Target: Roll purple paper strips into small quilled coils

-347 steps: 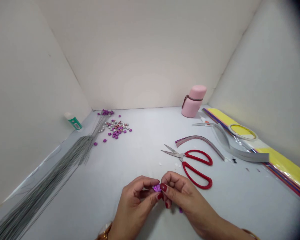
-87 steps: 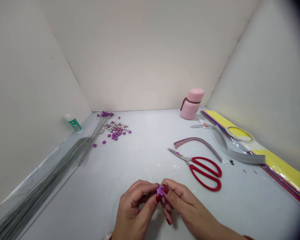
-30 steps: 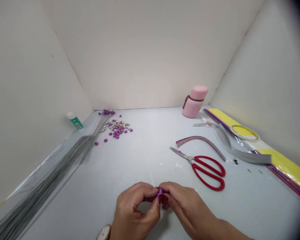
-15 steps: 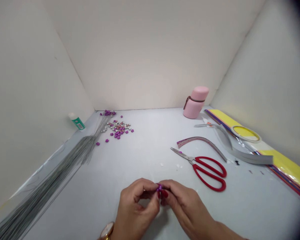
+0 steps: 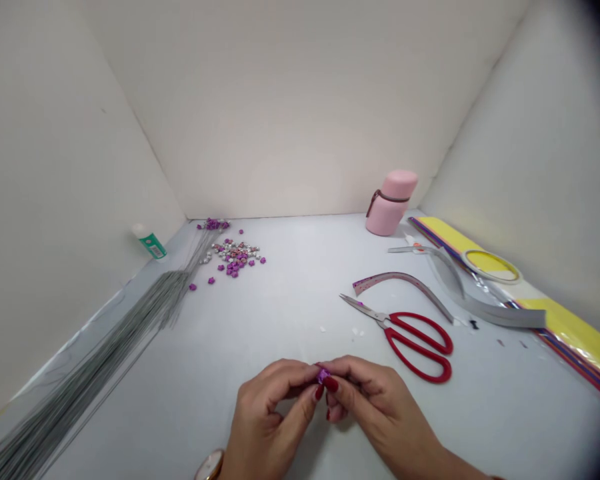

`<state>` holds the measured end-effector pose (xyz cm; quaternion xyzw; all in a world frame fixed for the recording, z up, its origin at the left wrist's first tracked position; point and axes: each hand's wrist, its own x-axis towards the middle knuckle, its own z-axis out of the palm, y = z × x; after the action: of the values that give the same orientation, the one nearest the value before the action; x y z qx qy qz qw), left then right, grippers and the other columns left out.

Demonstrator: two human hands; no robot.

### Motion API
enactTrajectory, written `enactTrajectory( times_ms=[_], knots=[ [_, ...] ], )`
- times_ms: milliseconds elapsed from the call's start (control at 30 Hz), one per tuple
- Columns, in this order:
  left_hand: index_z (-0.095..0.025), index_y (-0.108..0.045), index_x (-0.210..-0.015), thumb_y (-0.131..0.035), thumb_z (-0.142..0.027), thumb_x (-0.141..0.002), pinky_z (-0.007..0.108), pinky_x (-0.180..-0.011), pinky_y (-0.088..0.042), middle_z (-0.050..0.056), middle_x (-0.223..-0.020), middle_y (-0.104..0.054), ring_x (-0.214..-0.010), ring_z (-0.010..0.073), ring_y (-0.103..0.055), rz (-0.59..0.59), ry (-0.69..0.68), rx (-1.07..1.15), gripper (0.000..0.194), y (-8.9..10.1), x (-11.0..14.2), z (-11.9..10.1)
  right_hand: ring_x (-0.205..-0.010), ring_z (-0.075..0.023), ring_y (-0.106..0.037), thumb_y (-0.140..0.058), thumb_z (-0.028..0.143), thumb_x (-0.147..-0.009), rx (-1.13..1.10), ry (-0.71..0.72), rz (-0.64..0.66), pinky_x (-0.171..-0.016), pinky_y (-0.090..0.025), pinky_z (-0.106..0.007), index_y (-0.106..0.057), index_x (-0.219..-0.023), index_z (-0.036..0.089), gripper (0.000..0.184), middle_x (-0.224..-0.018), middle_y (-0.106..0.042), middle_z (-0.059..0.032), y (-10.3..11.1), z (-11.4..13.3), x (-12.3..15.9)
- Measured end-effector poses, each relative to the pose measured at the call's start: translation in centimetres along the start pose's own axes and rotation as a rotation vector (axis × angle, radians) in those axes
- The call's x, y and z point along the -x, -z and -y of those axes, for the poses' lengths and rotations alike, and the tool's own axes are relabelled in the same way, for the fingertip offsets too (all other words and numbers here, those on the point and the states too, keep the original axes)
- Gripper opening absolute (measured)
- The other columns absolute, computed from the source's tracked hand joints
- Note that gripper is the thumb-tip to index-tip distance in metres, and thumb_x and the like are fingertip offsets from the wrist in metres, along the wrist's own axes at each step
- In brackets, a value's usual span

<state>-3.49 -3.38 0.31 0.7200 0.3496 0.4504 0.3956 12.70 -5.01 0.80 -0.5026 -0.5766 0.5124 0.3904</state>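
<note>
Your left hand (image 5: 269, 419) and your right hand (image 5: 376, 404) meet low in the middle of the view, both curled half closed, with the thumbs and first fingers pinched in. Between those fingertips (image 5: 331, 384) you have hold of a small glittery purple piece (image 5: 323, 376), with its foil-like surface catching the light. It is held up above the white tabletop (image 5: 290, 313), and your fingers hide most of its shape. A round wristwatch (image 5: 211, 465) with a pale metal case sits on your left wrist.

Ahead and to the left, a pile of small puffy paper stars (image 5: 234, 255) in purple, silver and pink lies on the table, with a few loose ones around it. Left of them, a long bundle of thin gray wires (image 5: 130, 313) runs along the table's edge, and a white-capped green tube (image 5: 151, 245) lies near the corner. To your right are red-handled scissors (image 5: 414, 325) with steel blades, their tips pointing left. Just beyond them curves a thin dotted pink strip (image 5: 400, 277). Farther right are a flat gray strip (image 5: 500, 318), a ring of clear tape (image 5: 491, 266) and a plastic-wrapped pack of yellow paper (image 5: 575, 333). A rounded pink bottle (image 5: 393, 203) with a brown strap stands upright by the back wall.
</note>
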Motion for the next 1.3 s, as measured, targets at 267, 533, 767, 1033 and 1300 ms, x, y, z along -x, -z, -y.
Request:
enactTrajectory(
  times_ms=[267,533,767,1033,1300],
  knots=[
    [-0.014,-0.064,-0.088,-0.055,-0.004,-0.075,0.022,-0.061,-0.054,0.007,-0.079,-0.067,-0.070,0.0143,-0.064,-0.029,-0.013,-0.032,0.019,0.00,-0.04,-0.19,-0.053,-0.0109,-0.058,-0.047,0.030,-0.084,-0.037,-0.006,0.018,-0.053,-0.047,-0.021,-0.064,-0.093,0.015,0.024,-0.062,-0.060,-0.0014,-0.08,0.12,0.07],
    [-0.013,-0.063,-0.076,-0.058,-0.003,-0.069,0.020,-0.053,-0.051,0.005,-0.062,-0.067,-0.055,0.0123,-0.061,-0.105,-0.210,-0.274,0.013,-0.14,-0.61,-0.44,-0.057,-0.0118,-0.059,-0.042,0.022,-0.086,0.153,0.151,0.035,-0.057,-0.048,-0.021,-0.063,-0.097,0.017,0.024,-0.063,-0.062,-0.0016,-0.12,-0.40,0.31],
    [-0.014,-0.060,-0.069,-0.058,-0.002,-0.065,0.021,-0.051,-0.050,0.005,-0.061,-0.064,-0.054,0.0130,-0.061,-0.163,-0.185,-0.241,0.013,-0.50,-0.54,-0.35,-0.062,-0.0126,-0.059,-0.045,0.025,-0.085,0.040,0.104,0.063,-0.059,-0.048,-0.021,-0.064,-0.096,0.018,0.022,-0.068,-0.063,-0.0023,-0.13,-0.16,0.32],
    [-0.012,-0.063,-0.073,-0.059,0.000,-0.066,0.021,-0.055,-0.052,0.007,-0.068,-0.066,-0.059,0.0136,-0.063,-0.122,-0.163,-0.150,0.015,-0.39,-0.40,-0.33,-0.062,-0.0129,-0.058,-0.050,0.029,-0.083,-0.077,0.012,0.069,-0.059,-0.048,-0.022,-0.065,-0.093,0.016,0.023,-0.065,-0.063,-0.0027,0.01,0.22,0.06],
    [-0.014,-0.064,-0.081,-0.058,-0.002,-0.070,0.022,-0.059,-0.053,0.007,-0.071,-0.067,-0.064,0.0144,-0.064,-0.075,-0.137,-0.147,0.017,-0.22,-0.39,-0.34,-0.059,-0.0120,-0.058,-0.049,0.030,-0.083,-0.093,-0.029,0.048,-0.057,-0.048,-0.021,-0.065,-0.092,0.015,0.024,-0.064,-0.063,-0.0022,-0.10,0.23,0.07]
  ],
)
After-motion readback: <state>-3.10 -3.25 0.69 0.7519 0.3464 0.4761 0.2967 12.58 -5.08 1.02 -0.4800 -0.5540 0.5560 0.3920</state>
